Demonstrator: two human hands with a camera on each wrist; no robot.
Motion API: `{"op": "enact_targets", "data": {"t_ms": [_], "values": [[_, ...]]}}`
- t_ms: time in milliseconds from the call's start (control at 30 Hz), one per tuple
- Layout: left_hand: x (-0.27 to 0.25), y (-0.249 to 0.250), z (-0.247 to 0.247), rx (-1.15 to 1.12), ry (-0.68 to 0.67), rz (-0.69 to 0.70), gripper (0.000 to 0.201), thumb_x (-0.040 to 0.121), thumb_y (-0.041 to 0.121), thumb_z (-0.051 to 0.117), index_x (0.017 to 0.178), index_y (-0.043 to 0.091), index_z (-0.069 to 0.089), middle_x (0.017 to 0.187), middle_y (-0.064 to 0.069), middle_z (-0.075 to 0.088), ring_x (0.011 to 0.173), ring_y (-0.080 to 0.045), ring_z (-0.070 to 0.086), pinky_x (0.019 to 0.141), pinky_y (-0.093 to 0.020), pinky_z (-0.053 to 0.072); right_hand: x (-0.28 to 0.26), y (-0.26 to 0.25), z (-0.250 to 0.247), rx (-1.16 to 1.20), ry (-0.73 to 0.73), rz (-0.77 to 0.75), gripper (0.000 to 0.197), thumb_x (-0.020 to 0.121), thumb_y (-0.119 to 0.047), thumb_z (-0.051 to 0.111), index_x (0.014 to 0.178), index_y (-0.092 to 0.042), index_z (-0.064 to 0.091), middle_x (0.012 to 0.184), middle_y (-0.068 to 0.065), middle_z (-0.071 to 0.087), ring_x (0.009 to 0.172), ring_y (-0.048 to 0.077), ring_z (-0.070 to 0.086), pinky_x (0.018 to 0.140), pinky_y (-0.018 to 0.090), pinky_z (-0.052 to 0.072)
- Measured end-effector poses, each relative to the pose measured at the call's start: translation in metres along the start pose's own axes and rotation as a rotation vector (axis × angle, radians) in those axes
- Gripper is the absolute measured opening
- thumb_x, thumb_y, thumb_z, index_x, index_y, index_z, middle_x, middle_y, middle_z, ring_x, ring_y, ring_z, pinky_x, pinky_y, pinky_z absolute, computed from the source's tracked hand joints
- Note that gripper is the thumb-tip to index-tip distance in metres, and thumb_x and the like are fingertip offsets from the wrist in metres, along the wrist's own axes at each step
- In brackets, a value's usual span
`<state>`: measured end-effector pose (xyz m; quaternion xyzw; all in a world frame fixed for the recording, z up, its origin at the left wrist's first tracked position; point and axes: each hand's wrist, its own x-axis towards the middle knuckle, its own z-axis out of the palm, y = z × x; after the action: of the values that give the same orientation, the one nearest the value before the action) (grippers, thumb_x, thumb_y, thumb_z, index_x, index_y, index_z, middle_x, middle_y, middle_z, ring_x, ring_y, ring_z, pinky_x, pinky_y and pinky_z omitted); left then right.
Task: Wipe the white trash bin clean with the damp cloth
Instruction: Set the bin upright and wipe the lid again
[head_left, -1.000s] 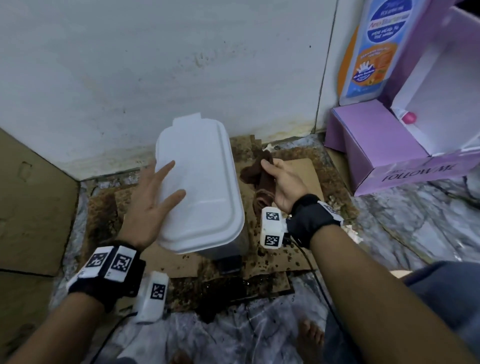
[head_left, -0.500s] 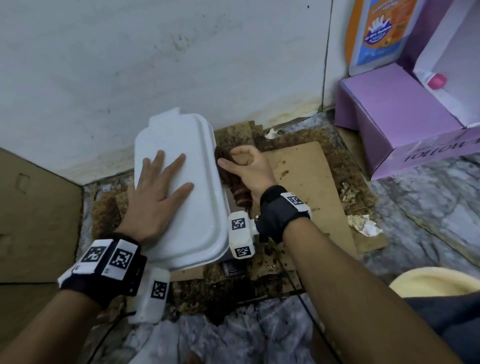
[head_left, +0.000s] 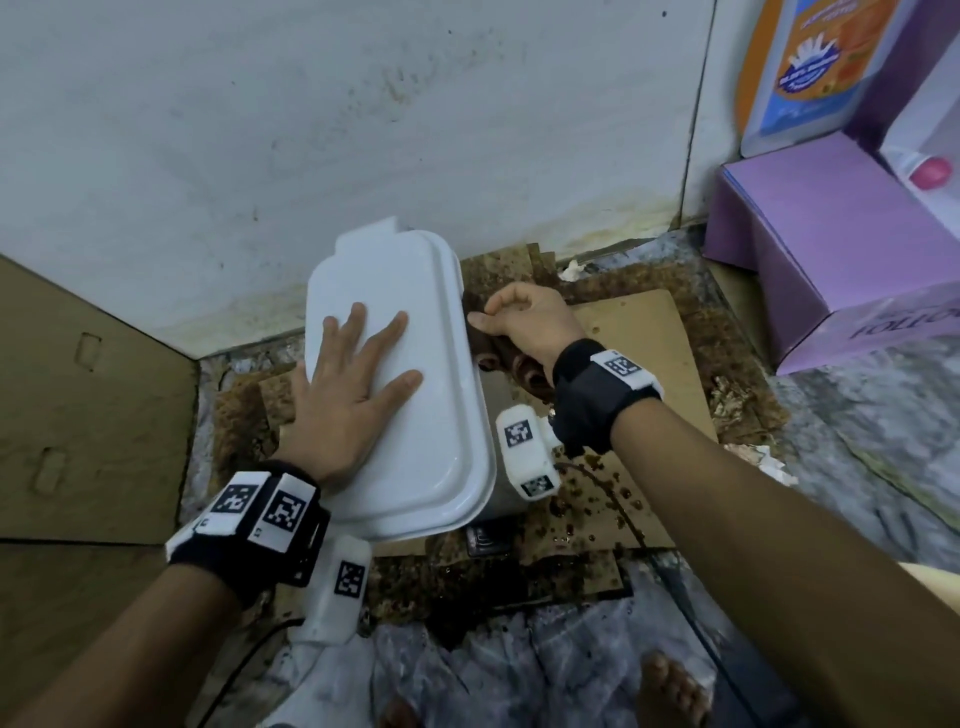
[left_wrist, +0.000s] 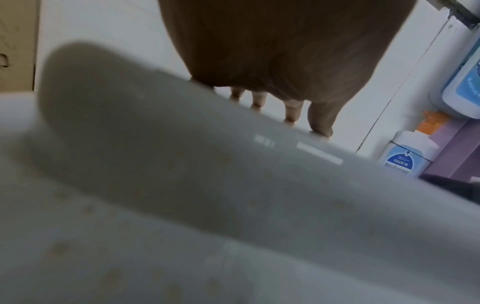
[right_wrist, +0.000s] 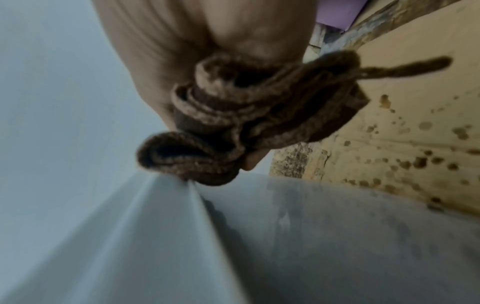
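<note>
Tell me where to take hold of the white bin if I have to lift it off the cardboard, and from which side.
Probably grip the white bin under its overhanging lid rim, on the long sides, coming from above. The lid is broad and smooth, so the flat left hand gets no purchase on it; the right hand already grips the cloth beside that rim.

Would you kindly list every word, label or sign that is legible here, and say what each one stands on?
"FOLLOW ME": on the blue label of the small white bottle; the script line above it is too blurred to read.
"FOLLO...": on the front face of the purple box, cut off by the frame edge.
Large orange and blue bottle: label print too blurred to read.
Wristband markers: square black-and-white codes, no words.
</note>
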<state>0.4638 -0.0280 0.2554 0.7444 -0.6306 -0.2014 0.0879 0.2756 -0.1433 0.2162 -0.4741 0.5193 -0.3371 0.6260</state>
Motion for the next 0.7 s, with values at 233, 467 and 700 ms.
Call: {"op": "enact_targets", "data": {"t_ms": [233, 467, 700], "values": [[-0.002, 0.002, -0.001, -0.037, -0.013, 0.007, 0.082, 0.073, 0.082, 0.025, 0.150, 0.056, 0.018, 0.166, 0.015, -0.006, 0.152, -0.009, -0.015, 0.118, -0.054, -0.012, -0.014, 0.005, -0.009, -0.123, -0.052, 0.025, 0.020, 0.073, -0.015, 0.082, 0.076, -0.014, 0.061, 0.096, 0.008, 0.070, 0.087, 0.019, 0.065, 0.073, 0.031, 0.056], [0.000, 0.001, 0.000, -0.017, -0.013, 0.012, 0.081, 0.074, 0.082, 0.024, 0.150, 0.057, 0.017, 0.166, 0.015, -0.007, 0.151, -0.009, -0.015, 0.117, -0.054, -0.013, 0.032, -0.026, 0.000, -0.292, 0.111, -0.083, 0.019, 0.077, -0.023, 0.079, 0.079, -0.017, 0.061, 0.091, -0.004, 0.063, 0.084, 0.014, 0.057, 0.066, 0.022, 0.043], [-0.001, 0.002, 0.001, -0.008, 0.009, 0.020, 0.084, 0.071, 0.084, 0.020, 0.150, 0.056, 0.015, 0.166, 0.014, -0.010, 0.152, -0.012, -0.017, 0.118, -0.053, -0.012, 0.013, -0.033, 0.005, -0.347, 0.125, -0.188, 0.019, 0.073, -0.023, 0.081, 0.078, -0.018, 0.063, 0.087, -0.004, 0.066, 0.078, 0.010, 0.059, 0.066, 0.013, 0.045]]}}
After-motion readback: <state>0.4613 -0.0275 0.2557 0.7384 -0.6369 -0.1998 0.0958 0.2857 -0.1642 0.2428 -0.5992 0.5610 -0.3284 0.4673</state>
